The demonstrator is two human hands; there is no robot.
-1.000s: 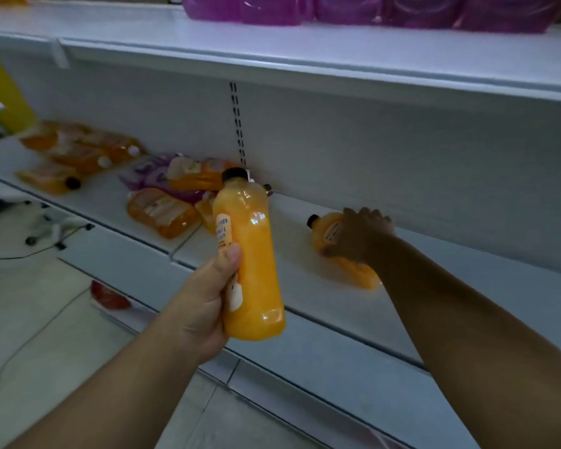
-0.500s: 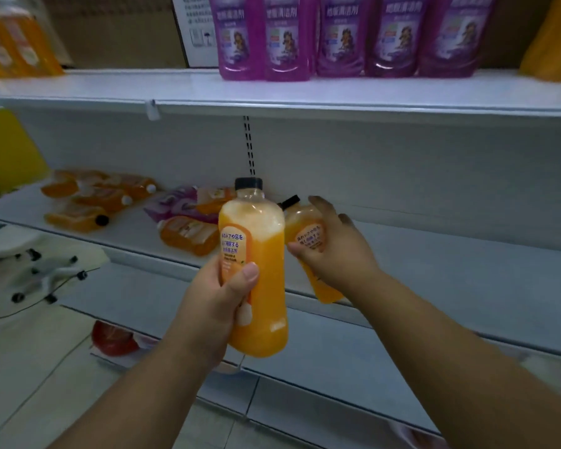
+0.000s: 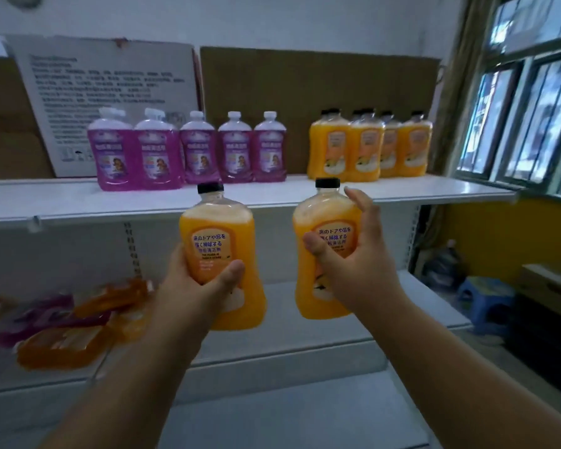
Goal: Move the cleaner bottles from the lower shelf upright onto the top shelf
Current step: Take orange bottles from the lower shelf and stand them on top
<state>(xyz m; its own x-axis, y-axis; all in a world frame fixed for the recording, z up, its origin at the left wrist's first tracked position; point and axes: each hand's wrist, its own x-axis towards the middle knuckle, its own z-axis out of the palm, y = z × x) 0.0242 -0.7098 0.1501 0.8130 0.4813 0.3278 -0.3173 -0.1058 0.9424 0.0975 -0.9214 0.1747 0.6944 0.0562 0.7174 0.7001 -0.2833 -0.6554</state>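
both hands grasp upright orange bottles: left hand (image 3: 204,280) one bottle (image 3: 222,254), right hand (image 3: 353,264) another (image 3: 324,251), top shelf (image 3: 78,202) at 12 o'clock.

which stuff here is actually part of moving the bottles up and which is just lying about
Part of the job:
- left hand gripping an orange bottle
- right hand gripping a second orange bottle
- top shelf with upright purple bottles and orange bottles
- bottles lying on the lower shelf

Lying about:
- printed cardboard box
- blue stool
- window
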